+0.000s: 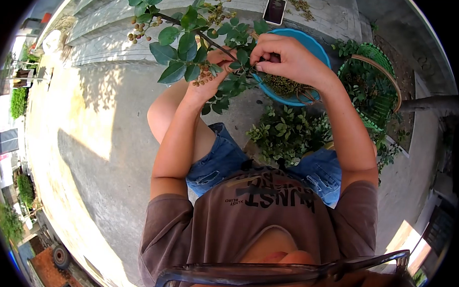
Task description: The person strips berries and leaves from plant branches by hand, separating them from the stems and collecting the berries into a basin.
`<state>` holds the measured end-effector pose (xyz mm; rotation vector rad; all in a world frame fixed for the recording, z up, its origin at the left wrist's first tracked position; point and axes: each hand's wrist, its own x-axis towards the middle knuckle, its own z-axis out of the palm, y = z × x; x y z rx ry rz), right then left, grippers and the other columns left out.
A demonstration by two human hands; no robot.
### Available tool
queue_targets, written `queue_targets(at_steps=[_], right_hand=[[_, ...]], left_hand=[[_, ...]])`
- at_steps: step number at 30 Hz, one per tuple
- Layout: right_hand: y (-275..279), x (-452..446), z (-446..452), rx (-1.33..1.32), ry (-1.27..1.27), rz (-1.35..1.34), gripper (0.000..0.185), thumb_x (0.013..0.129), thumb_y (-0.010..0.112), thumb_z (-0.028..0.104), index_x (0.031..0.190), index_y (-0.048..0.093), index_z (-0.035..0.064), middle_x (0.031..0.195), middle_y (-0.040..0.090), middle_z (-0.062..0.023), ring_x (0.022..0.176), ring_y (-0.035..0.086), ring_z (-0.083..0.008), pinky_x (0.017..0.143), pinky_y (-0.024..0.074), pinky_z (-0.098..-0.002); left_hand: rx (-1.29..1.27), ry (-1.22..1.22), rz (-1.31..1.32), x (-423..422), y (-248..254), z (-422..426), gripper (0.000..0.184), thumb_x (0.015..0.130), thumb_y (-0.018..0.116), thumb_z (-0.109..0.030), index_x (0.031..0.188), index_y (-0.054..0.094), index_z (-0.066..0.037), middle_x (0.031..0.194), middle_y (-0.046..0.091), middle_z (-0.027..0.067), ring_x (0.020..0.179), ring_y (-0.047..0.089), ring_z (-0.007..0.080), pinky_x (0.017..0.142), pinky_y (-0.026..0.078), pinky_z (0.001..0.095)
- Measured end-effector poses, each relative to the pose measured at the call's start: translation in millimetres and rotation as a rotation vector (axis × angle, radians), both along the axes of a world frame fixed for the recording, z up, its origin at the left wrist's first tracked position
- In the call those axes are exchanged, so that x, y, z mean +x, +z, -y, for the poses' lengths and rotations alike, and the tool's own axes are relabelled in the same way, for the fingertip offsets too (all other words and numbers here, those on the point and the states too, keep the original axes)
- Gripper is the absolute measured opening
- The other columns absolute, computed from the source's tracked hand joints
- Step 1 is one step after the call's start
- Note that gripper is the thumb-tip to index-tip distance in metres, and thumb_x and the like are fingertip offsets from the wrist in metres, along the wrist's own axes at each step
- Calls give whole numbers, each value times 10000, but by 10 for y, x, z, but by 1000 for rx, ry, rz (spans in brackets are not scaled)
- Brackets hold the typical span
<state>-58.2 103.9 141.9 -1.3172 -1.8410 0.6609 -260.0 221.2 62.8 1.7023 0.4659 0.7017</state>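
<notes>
A leafy branch [188, 26] with clusters of small round brownish-green berries slants from the upper left down to my hands. My left hand [211, 74] is closed round its stem, with one berry cluster hanging beside the fingers. Close by, my right hand [288, 57] is closed in a pinch at the branch's lower end, over the near side of a blue basin [321, 48]. What sits between its fingertips is too small to make out. A heap of small greenish-brown berries [284, 88] lies in the basin, partly hidden by my right hand and wrist.
Right of the basin stands a green woven basket [366, 54] with a brown handle, holding leafy cuttings. More leafy cuttings [288, 135] lie on the ground between my knees. A phone [274, 11] and a few scattered berries [302, 9] rest on the concrete step [111, 46] ahead.
</notes>
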Motion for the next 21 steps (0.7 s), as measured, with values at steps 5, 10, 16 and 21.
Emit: queue_targets(at_steps=[5,10,16,21], right_hand=[[-15,-9,-25,31,26,67,116,758,669,41,863,626,17,759,495,-25,658,499,-139,570,387,-283],[-35,-61,-15,58,-14,272,110,721,649,41,826,617,28,762,506,-47,655,522,-179,569,407,-300],[-214,-148,-14,139,-210,138,116,701,652,57,811,619,38,708,488,-44,621,498,-159,541,391,-292],[-419,-242,-37,68,-381,-107,121,727,647,53,848,646,42,682,469,-2,625,466,-100,547,378,-254]], left_hand=[[-40,-27,54,14,60,34,166,834,584,23,997,611,37,1047,604,117,967,578,196,837,481,307],[64,-43,26,-5,-37,18,220,813,560,58,1029,588,32,1035,603,108,957,574,196,848,465,306],[30,-24,83,14,-90,-22,317,775,553,87,1085,539,23,1030,608,103,973,574,190,864,450,314],[271,151,-73,20,-157,-11,330,745,602,68,1066,548,19,1044,614,104,981,588,220,865,450,324]])
